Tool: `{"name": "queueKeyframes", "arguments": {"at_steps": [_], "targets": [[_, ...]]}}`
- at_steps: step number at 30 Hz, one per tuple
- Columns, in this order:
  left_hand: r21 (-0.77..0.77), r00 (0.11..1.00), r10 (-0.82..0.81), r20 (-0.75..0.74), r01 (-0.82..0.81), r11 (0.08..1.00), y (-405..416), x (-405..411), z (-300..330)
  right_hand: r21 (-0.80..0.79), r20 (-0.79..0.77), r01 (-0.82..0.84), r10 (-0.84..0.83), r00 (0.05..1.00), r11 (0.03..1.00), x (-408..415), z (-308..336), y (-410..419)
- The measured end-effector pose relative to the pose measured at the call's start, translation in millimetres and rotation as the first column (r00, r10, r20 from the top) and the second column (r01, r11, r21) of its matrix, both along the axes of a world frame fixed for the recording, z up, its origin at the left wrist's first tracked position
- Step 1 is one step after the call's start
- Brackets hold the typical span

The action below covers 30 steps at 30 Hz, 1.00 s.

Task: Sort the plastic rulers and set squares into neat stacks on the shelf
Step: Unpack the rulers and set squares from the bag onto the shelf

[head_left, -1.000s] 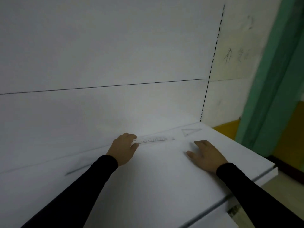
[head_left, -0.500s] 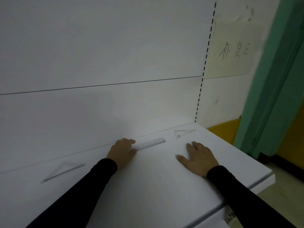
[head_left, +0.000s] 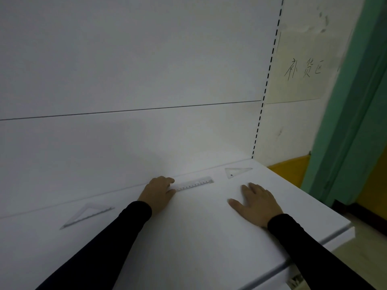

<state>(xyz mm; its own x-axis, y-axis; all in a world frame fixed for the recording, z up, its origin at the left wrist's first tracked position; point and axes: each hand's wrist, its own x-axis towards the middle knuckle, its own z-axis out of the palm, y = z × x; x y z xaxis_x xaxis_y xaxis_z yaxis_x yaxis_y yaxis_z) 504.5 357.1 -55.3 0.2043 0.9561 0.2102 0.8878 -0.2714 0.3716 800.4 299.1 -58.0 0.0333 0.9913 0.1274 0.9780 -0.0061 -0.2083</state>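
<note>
**White shelf and what lies on it**

The white shelf (head_left: 188, 237) carries a clear ruler (head_left: 194, 183) near its back edge, a small set square (head_left: 236, 172) toward the right rear corner, and a larger set square (head_left: 88, 215) at left. Both hands rest on it.

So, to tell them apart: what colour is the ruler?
Clear plastic ruler with dark markings, gripped by the left hand; head view.

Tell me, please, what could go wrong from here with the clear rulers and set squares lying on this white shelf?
The left hand grips only one end of the ruler, so it may pivot or slip. The large set square and small set square lie far apart and nearly vanish against the white shelf, so one could be missed. The right hand rests flat, holding nothing.
</note>
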Motion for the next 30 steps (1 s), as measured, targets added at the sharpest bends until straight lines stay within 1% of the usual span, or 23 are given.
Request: {"name": "queueKeyframes", "arguments": {"at_steps": [8, 11, 14, 16, 19, 23, 26, 30], "targets": [[0.001, 1.0, 0.016, 0.001, -0.016, 1.0, -2.3, 2.6, 0.5, -0.023, 0.002, 0.001, -0.001, 1.0, 1.0, 0.0, 1.7, -1.1], [0.017, 0.999, 0.029, 0.018, -0.029, 0.999, -8.3, -2.8, 3.8, -0.003, -0.002, -0.013, 0.013, 1.0, 1.0, 0.8, 3.1, -0.7], [0.064, 0.999, 0.05, -0.005, -0.049, 0.997, -19.1, -16.8, 15.0, 0.048, -0.05, -0.074, 0.077, 0.996, 0.996, -4.9, 9.1, -0.3], [0.107, 0.997, 0.069, -0.015, -0.067, 0.992, -32.5, -30.1, 25.2, 0.109, -0.098, -0.157, 0.167, 0.981, 0.982, -15.3, 16.3, 0.7], [0.171, 0.993, 0.113, -0.028, -0.107, 0.979, -64.0, -53.8, 42.1, 0.157, -0.156, -0.312, 0.336, 0.929, 0.937, -39.3, 25.8, 3.3], [0.226, 0.976, 0.215, -0.043, -0.2, 0.953, -112.3, -87.3, 56.5, 0.217, -0.147, -0.504, 0.538, 0.83, 0.836, -81.5, 35.8, 8.7], [0.234, 0.939, 0.337, -0.063, -0.314, 0.92, -147.9, -110.2, 61.4, 0.237, -0.14, -0.616, 0.654, 0.744, 0.751, -119.3, 42.5, 11.3], [0.228, 0.863, 0.493, -0.114, -0.46, 0.858, -199.0, -145.2, 64.8, 0.246, -0.122, -0.743, 0.78, 0.614, 0.623, -174.9, 48.9, 7.0]]}}
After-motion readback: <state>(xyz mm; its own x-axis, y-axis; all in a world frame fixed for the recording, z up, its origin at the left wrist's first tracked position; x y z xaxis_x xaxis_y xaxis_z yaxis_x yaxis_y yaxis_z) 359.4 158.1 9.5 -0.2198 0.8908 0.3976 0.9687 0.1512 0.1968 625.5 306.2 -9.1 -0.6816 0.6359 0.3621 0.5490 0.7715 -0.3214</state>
